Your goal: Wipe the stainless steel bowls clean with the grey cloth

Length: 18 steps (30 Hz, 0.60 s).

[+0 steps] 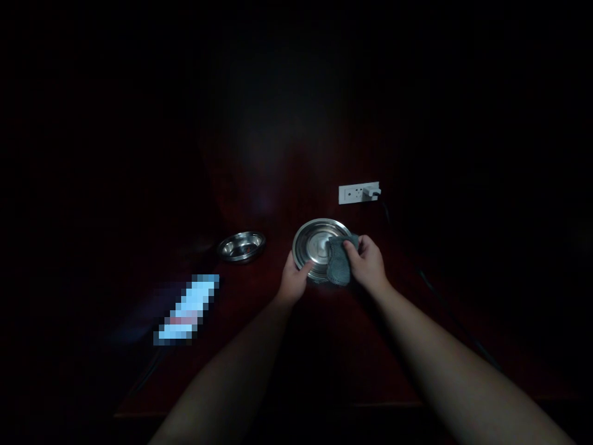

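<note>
A shiny round steel plate is held up over the dark red table, its inner face toward me. My left hand grips the plate's lower left rim, thumb on the inner side. A grey-green cloth lies against the plate's right part, pinched in my right hand with the thumb on top. Part of the plate is covered by the cloth, and the fingers behind the rim are hidden.
A small steel bowl sits on the table to the left. Nearer me is a bright blurred-out screen. A white socket panel with a plug is at the back right. A dark cable runs along the right.
</note>
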Tool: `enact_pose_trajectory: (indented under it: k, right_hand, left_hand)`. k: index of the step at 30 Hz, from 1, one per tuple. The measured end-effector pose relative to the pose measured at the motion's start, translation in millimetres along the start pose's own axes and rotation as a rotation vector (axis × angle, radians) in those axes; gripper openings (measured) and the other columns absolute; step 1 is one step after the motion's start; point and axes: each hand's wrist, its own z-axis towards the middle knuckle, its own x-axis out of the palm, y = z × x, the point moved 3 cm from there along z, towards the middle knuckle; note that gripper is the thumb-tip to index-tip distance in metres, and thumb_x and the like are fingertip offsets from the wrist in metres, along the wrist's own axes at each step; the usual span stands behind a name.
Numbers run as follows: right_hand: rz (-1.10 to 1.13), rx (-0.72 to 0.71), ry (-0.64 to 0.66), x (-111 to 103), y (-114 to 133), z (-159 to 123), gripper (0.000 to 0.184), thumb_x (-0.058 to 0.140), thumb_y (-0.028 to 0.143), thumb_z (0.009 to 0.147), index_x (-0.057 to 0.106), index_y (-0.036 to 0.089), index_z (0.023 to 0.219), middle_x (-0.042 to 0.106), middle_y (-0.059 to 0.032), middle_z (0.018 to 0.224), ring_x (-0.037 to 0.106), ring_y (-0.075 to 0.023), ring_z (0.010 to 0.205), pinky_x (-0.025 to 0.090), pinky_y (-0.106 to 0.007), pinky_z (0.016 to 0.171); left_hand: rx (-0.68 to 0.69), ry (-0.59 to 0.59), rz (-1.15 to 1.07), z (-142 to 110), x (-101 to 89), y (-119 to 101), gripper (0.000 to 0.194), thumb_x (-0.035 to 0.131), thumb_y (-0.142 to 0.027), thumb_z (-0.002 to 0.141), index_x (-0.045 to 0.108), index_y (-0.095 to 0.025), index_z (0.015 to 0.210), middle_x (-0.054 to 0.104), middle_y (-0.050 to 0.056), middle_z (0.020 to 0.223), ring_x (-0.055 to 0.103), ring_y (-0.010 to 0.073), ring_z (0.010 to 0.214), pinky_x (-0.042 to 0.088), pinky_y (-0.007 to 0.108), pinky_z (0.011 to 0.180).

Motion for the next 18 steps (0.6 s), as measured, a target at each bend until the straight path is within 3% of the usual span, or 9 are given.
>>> enact_pose_trajectory:
  k: [8,14,18]
  right_hand:
    - [-0.028,0.031,-0.034,0.9,-6.7,0.1,0.025,0.055,0.041,0.074,0.043,0.020,0.066,0.045,0.0034,0.060,0.042,-0.0115,0.056,0.034,-0.025,0.052]
    - [0.296,0.178,0.129,6.6,-11.9,-0.3,0.016,0.058,0.032,0.068,0.049,0.019,0.071,0.049,0.0038,0.062,0.044,-0.0097,0.052,0.035,-0.023,0.048]
    - [0.475,0.342,0.235,9.5,-13.6,-1.2,0.020,0.063,0.029,0.063,0.054,0.018,0.077,0.054,0.0033,0.064,0.051,-0.0102,0.055,0.043,-0.025,0.051]
  left_hand:
    - [0.111,0.011,0.025,0.8,2.5,3.1,0.052,0.062,-0.016,0.069,0.040,-0.017,0.117,0.053,0.008,0.118,0.049,0.0203,0.111,0.032,0.036,0.100]
    - [0.050,-0.131,0.124,2.8,-4.3,-0.6,0.048,0.056,-0.008,0.068,0.042,-0.017,0.113,0.054,0.008,0.114,0.051,0.0202,0.108,0.035,0.036,0.098]
    - [0.049,-0.189,0.127,4.7,-6.6,-1.3,0.045,0.055,-0.007,0.067,0.044,-0.017,0.109,0.057,0.006,0.110,0.053,0.0200,0.105,0.036,0.035,0.097]
